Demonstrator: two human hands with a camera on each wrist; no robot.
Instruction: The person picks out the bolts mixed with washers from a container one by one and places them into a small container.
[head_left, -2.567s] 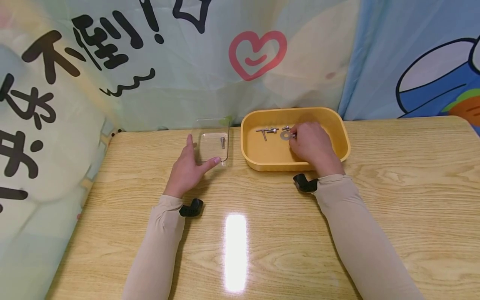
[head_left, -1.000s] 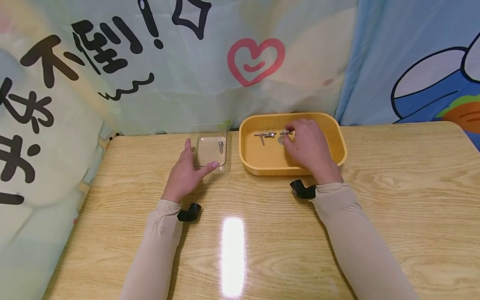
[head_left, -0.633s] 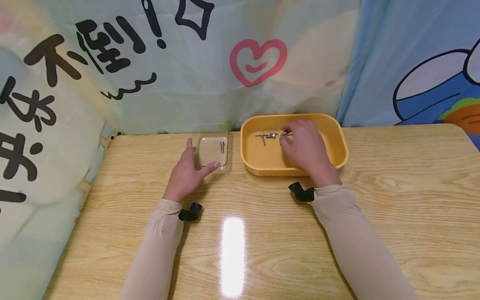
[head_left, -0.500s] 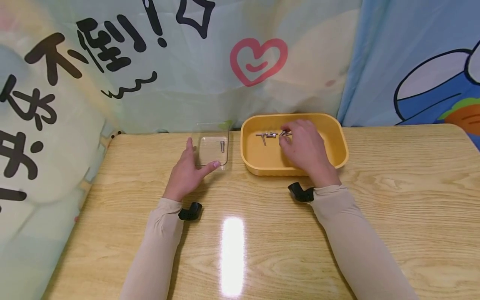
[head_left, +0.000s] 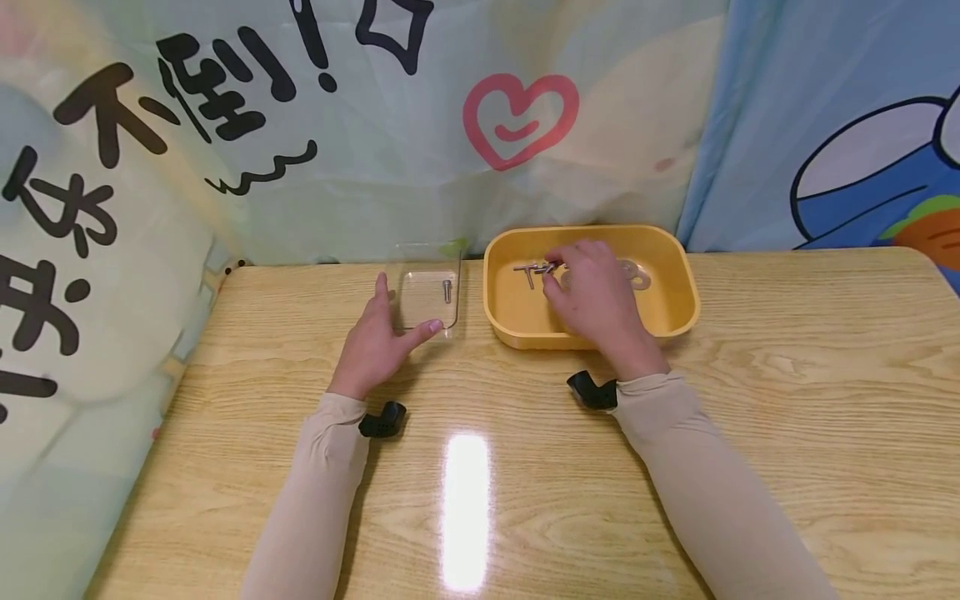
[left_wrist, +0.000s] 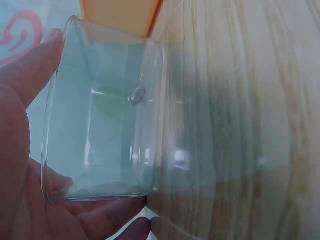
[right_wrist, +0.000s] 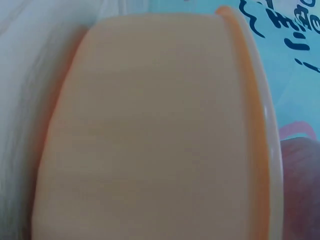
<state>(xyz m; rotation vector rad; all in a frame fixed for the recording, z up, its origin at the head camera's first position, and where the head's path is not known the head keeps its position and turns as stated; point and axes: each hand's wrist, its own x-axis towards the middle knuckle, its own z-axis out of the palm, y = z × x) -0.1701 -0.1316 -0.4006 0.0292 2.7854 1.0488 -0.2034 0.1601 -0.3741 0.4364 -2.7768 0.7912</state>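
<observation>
My left hand (head_left: pixel 375 342) grips a clear plastic box (left_wrist: pixel 105 120) at the table's back edge, thumb along one rim and fingers around the opposite side. A single metal screw (head_left: pixel 447 291) lies inside it. My right hand (head_left: pixel 600 296) reaches into the yellow tray (head_left: pixel 525 340), its thumb and forefinger pinching a small metal screw (head_left: pixel 552 267). Right beside those fingertips lie several loose screws (head_left: pixel 528 273). Flat round washers (head_left: pixel 637 277) show behind the hand. In the right wrist view the tray's outer wall (right_wrist: pixel 145 125) hides the fingertips.
The wooden table (head_left: pixel 540 483) extends in front of both containers. A printed fabric backdrop (head_left: pixel 375 183) hangs along the back edge, close behind the box and tray. Box and tray stand side by side with a narrow gap.
My right hand has shifted left inside the tray, from the washers toward the other screws, uncovering washers on its right. My left hand stays on the box.
</observation>
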